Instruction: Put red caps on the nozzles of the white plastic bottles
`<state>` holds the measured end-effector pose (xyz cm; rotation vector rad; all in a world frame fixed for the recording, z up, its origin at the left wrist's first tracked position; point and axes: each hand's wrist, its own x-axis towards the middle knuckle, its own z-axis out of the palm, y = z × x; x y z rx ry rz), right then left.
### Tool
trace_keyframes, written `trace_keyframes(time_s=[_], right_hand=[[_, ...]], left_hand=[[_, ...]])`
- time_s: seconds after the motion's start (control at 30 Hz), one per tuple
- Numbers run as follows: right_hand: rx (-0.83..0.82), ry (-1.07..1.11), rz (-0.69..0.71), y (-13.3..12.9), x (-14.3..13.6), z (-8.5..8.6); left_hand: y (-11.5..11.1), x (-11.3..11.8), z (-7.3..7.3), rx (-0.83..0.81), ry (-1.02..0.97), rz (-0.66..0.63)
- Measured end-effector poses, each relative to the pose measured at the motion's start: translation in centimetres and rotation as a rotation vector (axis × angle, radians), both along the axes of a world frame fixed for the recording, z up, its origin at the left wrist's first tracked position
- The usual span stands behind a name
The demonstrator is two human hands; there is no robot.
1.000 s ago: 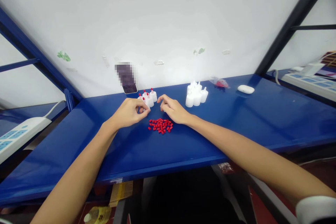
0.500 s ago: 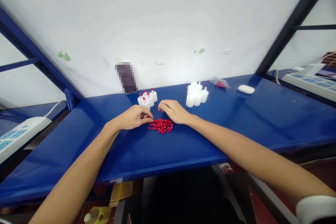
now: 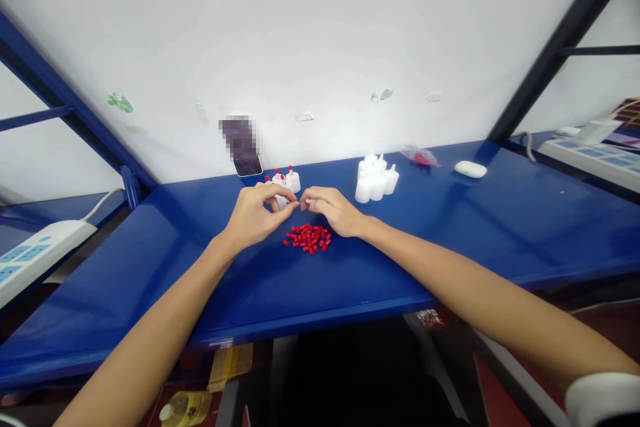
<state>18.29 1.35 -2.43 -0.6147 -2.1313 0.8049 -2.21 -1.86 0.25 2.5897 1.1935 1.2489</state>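
My left hand (image 3: 265, 213) is closed in a pinch, thumb against forefinger, just above the pile of small red caps (image 3: 309, 238). The red cap between its fingertips is almost wholly covered. Facing it, my right hand (image 3: 333, 208) is curled around a white nozzle bottle (image 3: 311, 201), of which only a pale tip shows between the fingers. The fingertips of both hands nearly meet. Behind my left hand stand several white bottles with red caps (image 3: 293, 179), partly hidden by it. A cluster of uncapped white bottles (image 3: 376, 181) stands to the right.
A phone (image 3: 247, 163) leans on the wall at the back of the blue table (image 3: 320, 287). Farther right lie a clear bag with red pieces (image 3: 421, 157) and a white oval case (image 3: 471, 169). Power strips (image 3: 43, 250) flank the table, and blue posts rise at both sides.
My left hand has lifted from the edge of the red pile and moved up and slightly right to meet my right hand. A pale tip now shows in my right hand.
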Motion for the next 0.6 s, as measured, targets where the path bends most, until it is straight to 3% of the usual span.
trace_keyframes(time_s=[0.13,0.3,0.6], right_hand=[[0.114,0.040,0.042,-0.4,0.3,0.5],[0.162,-0.024,0.023,-0.6,0.2,0.1],[0.040,-0.038,-0.065,-1.5,-0.3,0.4]], left_hand=[[-0.7,1.6,-0.6,0.168,-0.061,-0.095],[-0.6,1.7,-1.3,0.288,-0.012,-0.155],[0.0,1.4,-2.0,0.432,0.130,-0.145]])
